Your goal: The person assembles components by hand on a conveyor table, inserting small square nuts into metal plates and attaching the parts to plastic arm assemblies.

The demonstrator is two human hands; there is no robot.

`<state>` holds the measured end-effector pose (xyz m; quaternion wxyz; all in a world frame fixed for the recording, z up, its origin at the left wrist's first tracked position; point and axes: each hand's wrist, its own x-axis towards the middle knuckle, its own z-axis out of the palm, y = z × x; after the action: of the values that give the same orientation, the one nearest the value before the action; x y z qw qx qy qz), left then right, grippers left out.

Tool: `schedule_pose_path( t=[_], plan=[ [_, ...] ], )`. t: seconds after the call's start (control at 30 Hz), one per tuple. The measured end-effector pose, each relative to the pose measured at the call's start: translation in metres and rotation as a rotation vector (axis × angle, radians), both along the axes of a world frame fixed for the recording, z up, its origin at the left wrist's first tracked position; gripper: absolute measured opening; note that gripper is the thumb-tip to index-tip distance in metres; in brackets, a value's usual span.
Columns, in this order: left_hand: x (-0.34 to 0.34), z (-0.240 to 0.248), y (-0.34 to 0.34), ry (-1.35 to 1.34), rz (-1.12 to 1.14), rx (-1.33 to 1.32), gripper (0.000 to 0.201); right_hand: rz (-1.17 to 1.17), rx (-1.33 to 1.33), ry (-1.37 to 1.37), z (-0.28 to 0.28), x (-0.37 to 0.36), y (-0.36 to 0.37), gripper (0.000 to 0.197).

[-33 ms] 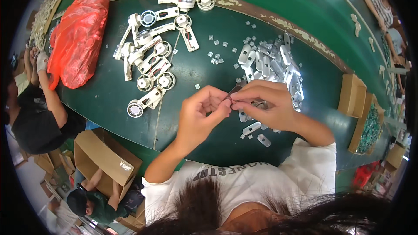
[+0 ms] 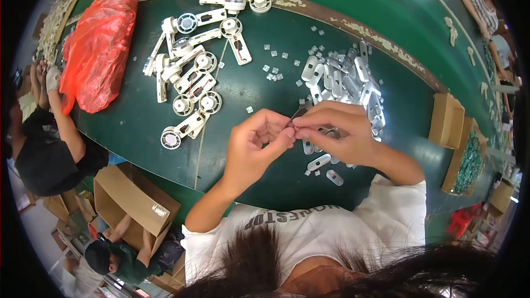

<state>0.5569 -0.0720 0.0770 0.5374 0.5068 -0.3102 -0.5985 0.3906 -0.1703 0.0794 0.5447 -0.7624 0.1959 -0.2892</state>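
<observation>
1. Almost nothing has changed since the frame just before: the bare left hand and bare right hand keep the same pose, bar a hair's shift, over the dark green tabletop. At most, the dark-capped co-worker, near eight o'clock from the hands, has stirred slightly.

2. For the work in hand, this reads as one unbroken bit of fine fingertip handling, with no visible advance.

3. The right hand is closed in a fine pinch, thumb and forefinger tips meeting on a small, dark, narrow flat piece. Its material is unclear.

4. The left hand seems pinched on the piece's lower end, thumb tip against it; its other fingers curl loosely, leaving the palm partly open. How firmly either hand presses, I cannot tell.

5. The piece sits between the two hands, tilted, its free end toward one o'clock.

6. Between one and two o'clock from the hands lies a heap of silvery oval pieces with dark slots; small clear square pieces are scattered near twelve. Around ten o'clock lie white plastic arms with round, wheel-like heads.
</observation>
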Motion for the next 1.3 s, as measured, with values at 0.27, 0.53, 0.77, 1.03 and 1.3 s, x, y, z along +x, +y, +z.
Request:
schedule_pose_path(
  t=[0.27,0.53,0.77,1.03,1.3],
  plan=[
    [-0.004,-0.011,0.002,-0.01,0.106,-0.052,0.011,-0.024,-0.109,-0.004,-0.007,-0.001,-0.001,0.023],
    [-0.005,-0.021,-0.003,-0.251,0.161,-0.166,0.007,-0.018,-0.064,-0.028,-0.008,-0.001,-0.001,0.02],
    [-0.003,-0.016,0.0,0.151,0.094,-0.098,0.01,-0.044,-0.052,-0.054,-0.01,0.0,0.002,0.021],
    [-0.008,-0.018,0.003,0.122,0.055,-0.154,0.012,-0.052,-0.072,-0.02,-0.007,0.001,0.004,0.021],
    [-0.011,-0.02,0.003,0.12,0.033,-0.143,0.011,0.011,-0.127,-0.033,-0.009,0.001,-0.002,0.022]
  ],
)
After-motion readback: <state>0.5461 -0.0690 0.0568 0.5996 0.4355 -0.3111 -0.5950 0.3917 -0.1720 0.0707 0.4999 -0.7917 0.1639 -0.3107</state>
